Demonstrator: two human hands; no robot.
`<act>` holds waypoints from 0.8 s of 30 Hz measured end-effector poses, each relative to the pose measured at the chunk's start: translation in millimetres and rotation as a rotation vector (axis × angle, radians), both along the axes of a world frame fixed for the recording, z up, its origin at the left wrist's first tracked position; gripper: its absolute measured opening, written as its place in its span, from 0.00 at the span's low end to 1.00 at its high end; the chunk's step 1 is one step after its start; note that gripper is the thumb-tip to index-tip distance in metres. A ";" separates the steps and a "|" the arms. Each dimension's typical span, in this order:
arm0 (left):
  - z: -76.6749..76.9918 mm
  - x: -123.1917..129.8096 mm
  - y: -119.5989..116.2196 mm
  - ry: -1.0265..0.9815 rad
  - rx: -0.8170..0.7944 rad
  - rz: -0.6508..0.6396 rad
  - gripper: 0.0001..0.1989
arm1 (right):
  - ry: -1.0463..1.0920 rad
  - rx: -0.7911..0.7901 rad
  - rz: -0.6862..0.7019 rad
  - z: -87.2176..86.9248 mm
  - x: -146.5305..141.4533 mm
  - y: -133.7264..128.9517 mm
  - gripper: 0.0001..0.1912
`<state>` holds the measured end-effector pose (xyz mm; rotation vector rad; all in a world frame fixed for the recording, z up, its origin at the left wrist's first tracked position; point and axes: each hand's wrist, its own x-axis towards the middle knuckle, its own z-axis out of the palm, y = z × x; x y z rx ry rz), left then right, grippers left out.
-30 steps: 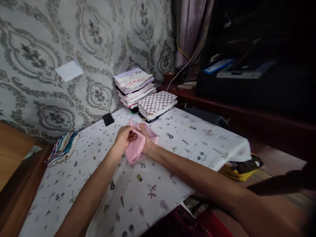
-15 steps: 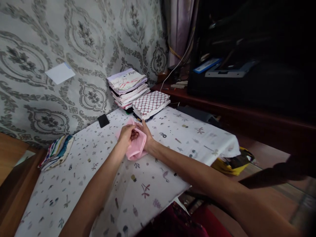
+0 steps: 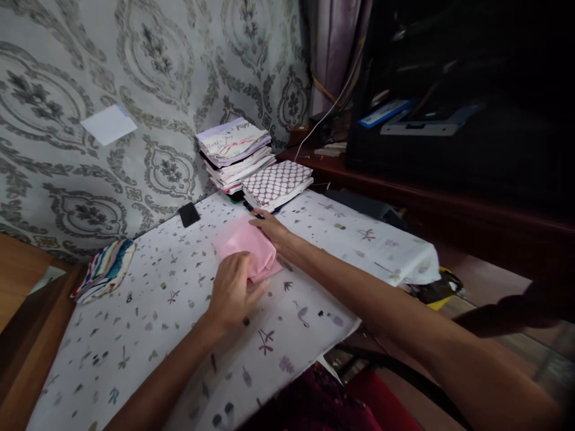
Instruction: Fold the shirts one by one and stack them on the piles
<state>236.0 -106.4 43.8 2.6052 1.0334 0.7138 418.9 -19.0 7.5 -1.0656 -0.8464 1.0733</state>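
A folded piece of pink cloth (image 3: 245, 242) lies on the patterned white tablecloth, soft and a little puffed up. My left hand (image 3: 233, 287) is at its near side, thumb and fingers apart and slightly curved, touching or just above the near edge. At the far right edge of the cloth is my right hand (image 3: 272, 230), its thumb over the fabric and the other fingers mostly hidden. Just beyond the right hand stands a low pile of folded fabric with a red-and-white lattice top (image 3: 278, 182).
A taller stack of folded clothes (image 3: 233, 143) stands against the papered wall. A black phone-like object (image 3: 188, 214) lies near the wall edge. Folded striped clothes (image 3: 105, 269) sit at the far left. A dark wooden cabinet (image 3: 431, 197) borders the right side.
My left hand has drawn back toward me from the folds of the pink cloth and opened. The cloth now lies flatter and wider. My right hand has shifted slightly up along its edge.
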 end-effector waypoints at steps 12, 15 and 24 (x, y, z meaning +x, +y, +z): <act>-40.6 -14.6 4.1 0.221 0.119 -0.116 0.30 | -0.720 -0.067 -0.016 3.9 16.9 -6.8 0.23; -22.7 -15.9 -0.6 0.152 0.049 -0.124 0.24 | -0.875 -0.062 -0.002 11.7 17.8 -15.4 0.21; -19.0 -10.1 54.4 0.287 0.029 0.113 0.32 | -1.538 0.180 0.239 25.8 -17.5 -14.1 0.22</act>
